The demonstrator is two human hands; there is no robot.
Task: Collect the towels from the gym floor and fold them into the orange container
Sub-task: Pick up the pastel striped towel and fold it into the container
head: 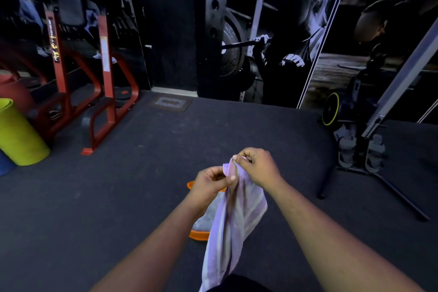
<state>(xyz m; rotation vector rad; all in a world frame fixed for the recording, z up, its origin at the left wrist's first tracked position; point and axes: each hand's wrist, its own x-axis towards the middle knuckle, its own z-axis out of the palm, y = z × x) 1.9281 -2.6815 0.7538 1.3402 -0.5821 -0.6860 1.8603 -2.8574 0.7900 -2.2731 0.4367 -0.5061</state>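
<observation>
A pale lilac towel (234, 218) with light stripes hangs in front of me over the dark gym floor. My left hand (209, 185) pinches its upper edge, and my right hand (257, 166) pinches the same edge a little higher and to the right. Below and behind the hanging cloth stands the orange container (199, 234), mostly hidden by my left forearm and the towel. Something grey, perhaps another towel (208, 216), lies inside it.
A red weight rack (104, 92) stands at the left, with a yellow-green roll (17, 135) beside it. At the right stands a grey machine frame (369, 149) whose black legs (403, 197) stretch over the floor. A wall mural closes off the back.
</observation>
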